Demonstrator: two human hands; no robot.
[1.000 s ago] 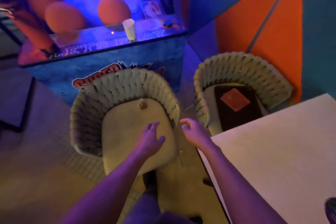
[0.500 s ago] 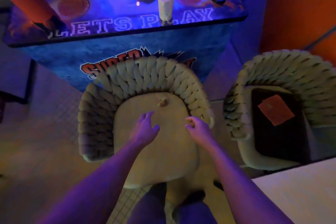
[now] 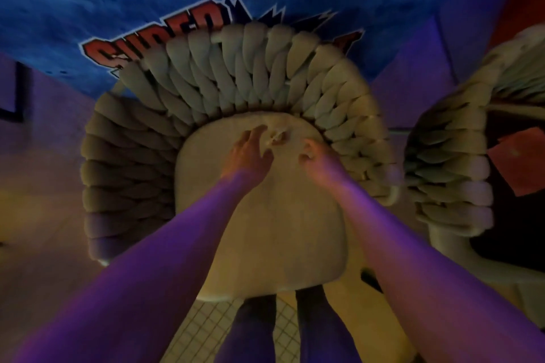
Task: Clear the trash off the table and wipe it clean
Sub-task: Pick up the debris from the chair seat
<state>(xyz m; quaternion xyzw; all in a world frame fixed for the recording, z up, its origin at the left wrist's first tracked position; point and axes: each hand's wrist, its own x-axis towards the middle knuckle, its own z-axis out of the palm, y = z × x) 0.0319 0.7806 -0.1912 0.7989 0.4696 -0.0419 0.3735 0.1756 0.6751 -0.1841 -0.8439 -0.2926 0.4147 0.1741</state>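
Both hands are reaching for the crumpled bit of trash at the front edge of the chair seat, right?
Not quite. In the head view the crumpled trash lies at the back of the seat, by the woven backrest. Both the left hand and right hand do reach toward it.

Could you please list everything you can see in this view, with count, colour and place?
Crumpled scrap: one, pale, at the back of the near chair's seat, between the hands.
Woven chairs: two, cream; one centre, one at the right edge.
Card: one, reddish, on the right chair's dark seat.
Arcade cabinet: one, blue with red lettering, behind the chairs.
Tiled floor: pale, below.
Legs: two, dark trousers, bottom centre.
Left hand: fingers spread, at the scrap.
Right hand: curled, beside it.
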